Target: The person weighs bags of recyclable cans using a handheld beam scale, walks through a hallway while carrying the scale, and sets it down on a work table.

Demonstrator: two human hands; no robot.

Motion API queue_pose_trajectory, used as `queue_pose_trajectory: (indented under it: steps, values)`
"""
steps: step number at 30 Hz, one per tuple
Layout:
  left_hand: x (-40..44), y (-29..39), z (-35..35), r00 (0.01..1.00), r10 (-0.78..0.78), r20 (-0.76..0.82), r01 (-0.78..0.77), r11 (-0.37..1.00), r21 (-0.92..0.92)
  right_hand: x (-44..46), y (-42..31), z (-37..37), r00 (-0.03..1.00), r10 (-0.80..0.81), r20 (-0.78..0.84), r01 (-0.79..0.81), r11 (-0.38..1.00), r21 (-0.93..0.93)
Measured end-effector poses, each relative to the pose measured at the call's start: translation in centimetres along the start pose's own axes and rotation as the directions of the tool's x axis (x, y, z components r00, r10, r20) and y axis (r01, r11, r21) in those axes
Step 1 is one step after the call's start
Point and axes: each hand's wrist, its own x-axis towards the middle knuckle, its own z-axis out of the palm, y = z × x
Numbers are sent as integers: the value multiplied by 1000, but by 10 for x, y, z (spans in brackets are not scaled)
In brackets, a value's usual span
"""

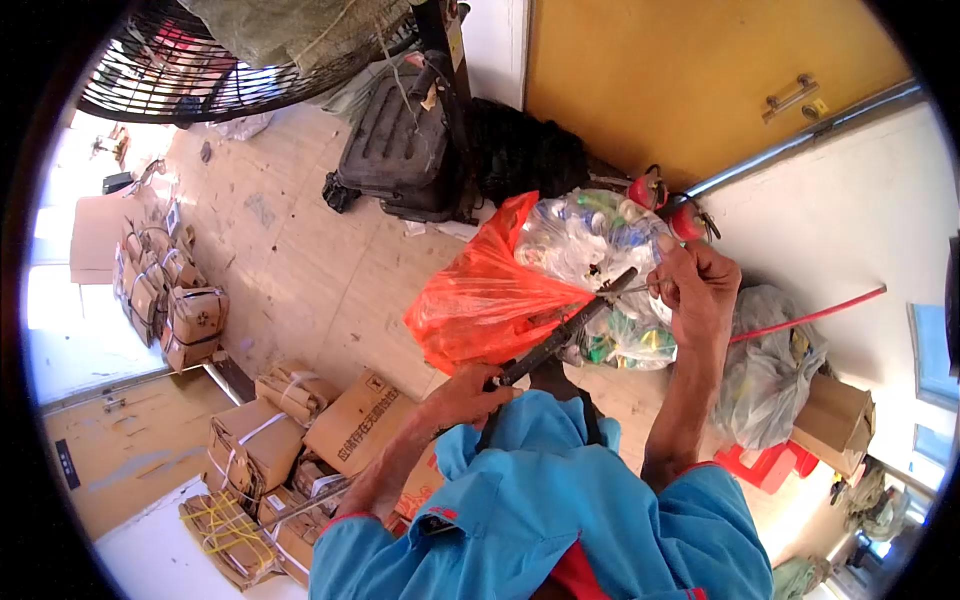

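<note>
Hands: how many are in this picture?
2: the left hand at the lower end of the dark rod, the right hand raised beside its upper end.

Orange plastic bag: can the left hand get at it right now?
Probably yes: the left hand appears just beside the orange plastic bag with nothing visible between, but it's gripping the dark rod.

Strapped bundles of flattened cardboard [190,312] stand along the floor's left edge, and more cartons [360,425] pile toward its near left corner, one bundle [228,535] wrapped in yellow twine. Toward the far edge, a black plastic case [395,145] rests near a black wire basket [190,95]. Red fire extinguishers [687,220] stand by a yellow door [660,85]; a stuffed translucent bag [760,385] and a brown carton [835,415] sit at the right edge.
</note>
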Motion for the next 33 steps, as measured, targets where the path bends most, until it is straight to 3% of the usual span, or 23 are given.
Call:
queue_pose_trajectory:
  steps: [6, 9, 13, 14, 16, 18, 21, 23, 24, 25, 28, 30, 31, 32, 33]
  values:
    - [17, -47, 31, 923, 345, -171, -317, 933, 167, -6, -8, -11, 992, -50, 113, 61, 993, -96]
    - [18, -50, 38, 884, 407, -232, -337, 896, 288, -5, -12, -17, 994, 35, 100, -13, 976, -216]
    - [16, -41, 36, 936, 302, -183, -235, 919, 317, -3, -2, -33, 989, 16, 146, 22, 968, -252]
    - [18, -44, 36, 944, 284, -168, -218, 918, 331, 3, 4, -48, 975, 46, 219, 32, 939, -342]
    - [20, -52, 42, 926, 325, -191, -249, 908, 338, 10, 15, -53, 980, -104, 170, 187, 774, -605]
    - [26, -61, 49, 847, 455, -275, -355, 869, 344, 12, 12, -48, 937, -297, 185, 315, 487, -814]
    - [23, -53, 48, 933, 312, -179, -250, 920, 302, -1, 6, -22, 898, -353, 261, 437, 655, -616]
    - [24, -57, 52, 932, 313, -183, -249, 920, 302, -7, 16, 1, 747, -113, 655, 532, 693, -487]
    - [25, -60, 54, 931, 315, -185, -251, 919, 302, -2, 32, 14, 645, 162, 747, 582, 530, -617]
    - [25, -65, 56, 929, 317, -188, -245, 912, 328, 6, 55, 22, 522, 444, 728, 655, 338, -676]
    - [30, -71, 55, 927, 322, -191, -230, 893, 386, 15, 120, 18, 361, 640, 678, 736, 251, -629]
    - [25, -72, 57, 949, 278, -152, -202, 900, 387, 14, 144, 11, 281, 690, 667, 666, 359, -653]
    - [27, -80, 59, 926, 331, -182, -234, 880, 413, 17, 149, 10, 245, 706, 665, 630, 405, -662]
    - [31, -92, 61, 899, 384, -212, -263, 859, 440, 22, 153, 10, 173, 821, 544, 549, 378, -746]
    - [28, -93, 63, 872, 429, -237, -286, 838, 465, 20, 158, 8, 138, 753, 643, 484, 515, -708]
